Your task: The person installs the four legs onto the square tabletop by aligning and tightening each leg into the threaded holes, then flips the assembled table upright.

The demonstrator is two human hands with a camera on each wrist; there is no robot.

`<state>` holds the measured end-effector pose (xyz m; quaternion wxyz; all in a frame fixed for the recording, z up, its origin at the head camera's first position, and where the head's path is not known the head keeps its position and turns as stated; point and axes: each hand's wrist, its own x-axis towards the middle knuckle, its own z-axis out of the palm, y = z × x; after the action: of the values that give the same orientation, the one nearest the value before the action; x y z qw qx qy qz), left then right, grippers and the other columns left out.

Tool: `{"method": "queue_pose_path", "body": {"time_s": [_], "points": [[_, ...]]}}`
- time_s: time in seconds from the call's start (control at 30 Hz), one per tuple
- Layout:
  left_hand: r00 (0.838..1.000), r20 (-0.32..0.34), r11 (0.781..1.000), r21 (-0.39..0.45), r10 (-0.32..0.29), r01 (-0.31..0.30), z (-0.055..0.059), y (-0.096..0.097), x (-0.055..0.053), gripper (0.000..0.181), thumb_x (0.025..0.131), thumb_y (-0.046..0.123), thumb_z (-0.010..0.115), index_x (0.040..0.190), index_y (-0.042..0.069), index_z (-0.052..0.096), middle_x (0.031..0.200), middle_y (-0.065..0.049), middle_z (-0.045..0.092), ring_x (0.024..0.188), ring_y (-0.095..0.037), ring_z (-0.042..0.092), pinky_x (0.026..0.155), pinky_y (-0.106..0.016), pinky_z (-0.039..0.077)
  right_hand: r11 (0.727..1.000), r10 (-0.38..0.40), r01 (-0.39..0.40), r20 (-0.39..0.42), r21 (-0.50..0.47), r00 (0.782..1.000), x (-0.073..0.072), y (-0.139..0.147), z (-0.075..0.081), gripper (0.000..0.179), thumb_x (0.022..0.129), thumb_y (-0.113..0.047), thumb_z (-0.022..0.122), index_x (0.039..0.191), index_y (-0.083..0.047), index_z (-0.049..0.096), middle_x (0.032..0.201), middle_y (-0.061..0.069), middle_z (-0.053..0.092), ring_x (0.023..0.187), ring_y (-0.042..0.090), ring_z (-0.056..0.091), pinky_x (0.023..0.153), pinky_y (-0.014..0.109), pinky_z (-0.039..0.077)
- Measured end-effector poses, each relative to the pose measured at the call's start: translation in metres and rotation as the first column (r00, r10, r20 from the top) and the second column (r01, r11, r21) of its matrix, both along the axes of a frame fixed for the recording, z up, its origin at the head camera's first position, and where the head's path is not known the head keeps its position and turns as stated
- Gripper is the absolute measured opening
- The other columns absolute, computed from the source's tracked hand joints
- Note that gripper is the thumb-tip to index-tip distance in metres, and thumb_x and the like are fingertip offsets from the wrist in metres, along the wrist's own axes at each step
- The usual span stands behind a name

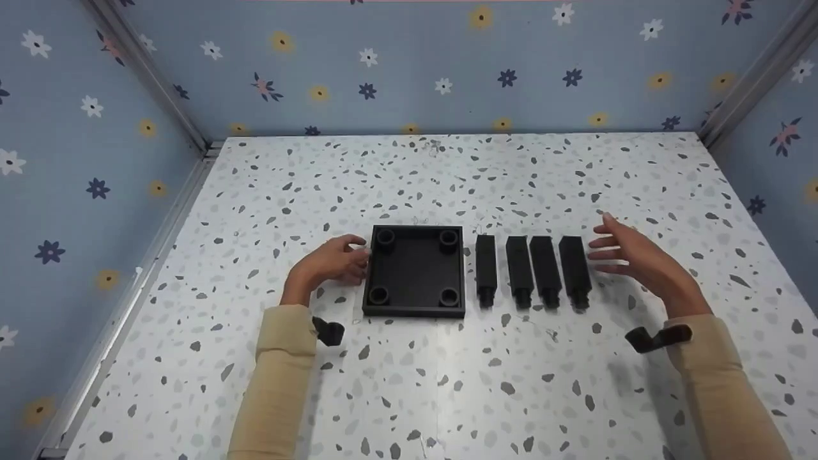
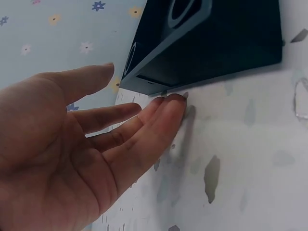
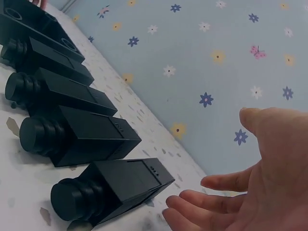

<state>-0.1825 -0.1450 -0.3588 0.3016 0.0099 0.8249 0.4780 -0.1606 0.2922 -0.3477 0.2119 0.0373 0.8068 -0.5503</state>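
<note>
Sitting open side up around the middle of the tabletop (image 1: 409, 383), a square black tray (image 1: 414, 312) is showing four round sockets (image 1: 449, 296), one per corner. Four black blocks (image 1: 544, 265) are lying in a row off its 3 o'clock side, stubby ribbed ends (image 3: 70, 199) all pointing roughly toward 6 o'clock. I'm guessing they're lying on their sides because they're resting steadier that way, and the tray is probably facing up so its sockets are being left accessible.

Left hand (image 1: 335, 260) is sitting at the tray's 9 o'clock edge, fingers loosely bent, thumb apart, pinching nothing; honestly can't tell if a fingertip is touching the wall. Right hand (image 1: 639, 255) is hanging just beside the last block at the row's 3 o'clock end, fingers loosely spread, gripping nothing either. So the pair are kinda bracketing the lineup.

Looks-wise, the tray is sporting plain, straight, low walls, and the blocks are matching its black: long, squared-off bodies, with tiny dots showing on the nearest one in the right wrist view.
</note>
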Motion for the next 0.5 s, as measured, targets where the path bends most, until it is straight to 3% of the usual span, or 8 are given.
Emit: {"method": "queue_pose_path", "body": {"time_s": [0.03,0.07,0.1,0.17,0.37,0.5], "points": [[1.000,0.001,1.000,0.015,-0.011,0.011,-0.027,-0.009,-0.016,0.050,0.102,0.021,0.045,0.143,-0.003,0.032,0.132,-0.030,0.050,0.111,-0.035,0.061,0.091,-0.037,0.053,0.998,0.029,-0.027,0.044,-0.052,0.999,-0.017,0.025,-0.028,0.084,0.096,-0.061,0.033,0.147,0.005,0.020,0.136,0.026,0.043,0.121,0.031,0.052,0.100,0.039,0.047],[1.000,0.006,1.000,0.025,-0.017,0.016,-0.053,-0.017,-0.030,0.052,0.101,0.023,0.048,0.144,0.000,0.032,0.130,-0.027,0.053,0.110,-0.035,0.061,0.092,-0.040,0.053,0.996,0.045,-0.039,0.079,-0.078,0.996,-0.032,0.045,-0.055,0.079,0.099,-0.056,0.031,0.150,0.002,0.016,0.144,0.030,0.031,0.127,0.036,0.046,0.102,0.045,0.045],[0.999,0.005,0.999,0.042,-0.033,0.033,-0.071,-0.023,-0.040,0.055,0.099,0.025,0.051,0.144,0.000,0.032,0.127,-0.026,0.055,0.107,-0.034,0.063,0.089,-0.039,0.054,0.993,0.054,-0.043,0.095,-0.110,0.994,-0.040,0.057,-0.072,0.080,0.098,-0.058,0.032,0.151,0.000,0.017,0.146,0.029,0.031,0.126,0.033,0.048,0.100,0.043,0.047],[1.000,0.005,1.000,0.023,-0.019,0.019,-0.086,-0.025,-0.047,0.053,0.098,0.025,0.054,0.143,0.004,0.035,0.124,-0.023,0.058,0.102,-0.030,0.065,0.085,-0.037,0.056,0.990,0.051,-0.034,0.128,-0.137,0.990,-0.043,0.061,-0.082,0.080,0.098,-0.059,0.029,0.151,0.000,0.015,0.147,0.028,0.030,0.122,0.028,0.052,0.099,0.041,0.048],[1.000,0.011,1.000,-0.006,-0.016,0.016,-0.084,-0.020,-0.046,0.055,0.096,0.021,0.057,0.145,0.005,0.034,0.123,-0.023,0.055,0.099,-0.029,0.066,0.085,-0.037,0.056,0.985,-0.001,0.034,0.193,-0.167,0.981,-0.036,0.053,-0.080,0.089,0.093,-0.068,0.027,0.150,0.000,0.015,0.142,0.019,0.034,0.108,0.010,0.057,0.091,0.034,0.051],[1.000,0.005,1.000,-0.020,-0.019,0.019,-0.086,-0.020,-0.047,0.056,0.095,0.020,0.059,0.144,0.005,0.035,0.121,-0.022,0.055,0.097,-0.027,0.067,0.084,-0.035,0.056,0.987,-0.002,0.035,0.215,-0.154,0.977,-0.038,0.051,-0.083,0.089,0.093,-0.068,0.028,0.150,-0.001,0.016,0.145,0.021,0.030,0.117,0.017,0.051,0.092,0.036,0.051]]}}
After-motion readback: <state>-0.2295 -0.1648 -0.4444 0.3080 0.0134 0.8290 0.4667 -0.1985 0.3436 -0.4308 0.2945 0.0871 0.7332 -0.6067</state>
